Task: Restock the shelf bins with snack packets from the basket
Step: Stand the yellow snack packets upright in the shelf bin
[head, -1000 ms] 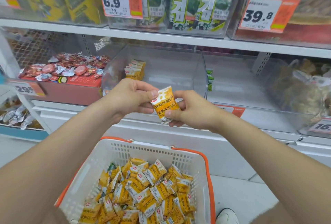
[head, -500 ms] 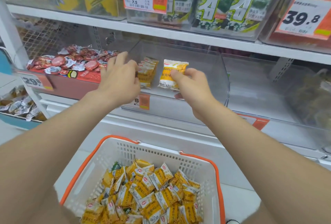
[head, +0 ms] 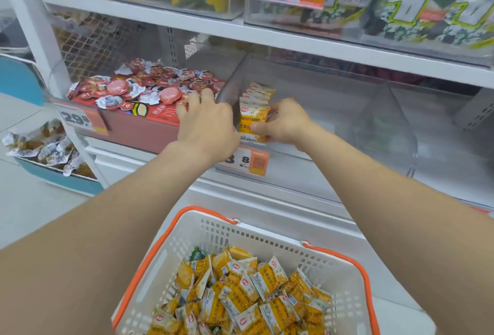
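1. Head view: a packet (head: pixel 251 120) is pinched upright between the thumb and fingers of the right hand (head: pixel 287 123), inside the clear bin (head: pixel 334 120), at the front of a row (head: pixel 258 91) of like packets.
2. The left hand (head: pixel 207 123) is held at the bin's left wall; whether anything is gripped cannot be told.
3. The basket (head: pixel 267 231) is seen below.

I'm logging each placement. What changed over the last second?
The right hand carried the packet forward from above the basket into the clear bin, still gripping it at the front of the row. The left hand let go and moved up beside the bin's left wall. The basket looks unchanged.
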`<action>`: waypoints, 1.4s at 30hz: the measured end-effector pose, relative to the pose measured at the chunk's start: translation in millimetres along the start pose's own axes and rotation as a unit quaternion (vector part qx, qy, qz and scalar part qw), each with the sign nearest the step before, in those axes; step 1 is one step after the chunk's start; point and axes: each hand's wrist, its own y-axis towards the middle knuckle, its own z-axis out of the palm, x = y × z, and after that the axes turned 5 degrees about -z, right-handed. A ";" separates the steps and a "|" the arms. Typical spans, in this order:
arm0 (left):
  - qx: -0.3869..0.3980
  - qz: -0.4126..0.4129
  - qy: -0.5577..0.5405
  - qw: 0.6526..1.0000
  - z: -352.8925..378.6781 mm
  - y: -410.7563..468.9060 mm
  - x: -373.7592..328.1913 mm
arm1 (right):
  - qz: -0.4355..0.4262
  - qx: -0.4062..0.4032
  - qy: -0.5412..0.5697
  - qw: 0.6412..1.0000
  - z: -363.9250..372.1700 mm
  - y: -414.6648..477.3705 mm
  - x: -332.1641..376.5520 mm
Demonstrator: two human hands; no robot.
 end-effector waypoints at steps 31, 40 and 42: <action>-0.028 -0.013 -0.007 1.000 8.8 1.0 -1.8 | 0.191 0.027 0.088 0.977 8.8 18.4 13.0; -0.120 -0.009 0.016 0.993 0.6 -11.5 -13.0 | 0.145 0.053 -0.001 0.988 -13.4 -7.1 10.5; -0.161 0.020 0.010 0.987 -7.9 -16.5 -16.3 | 0.046 -0.031 -0.090 0.994 -20.0 -17.4 9.8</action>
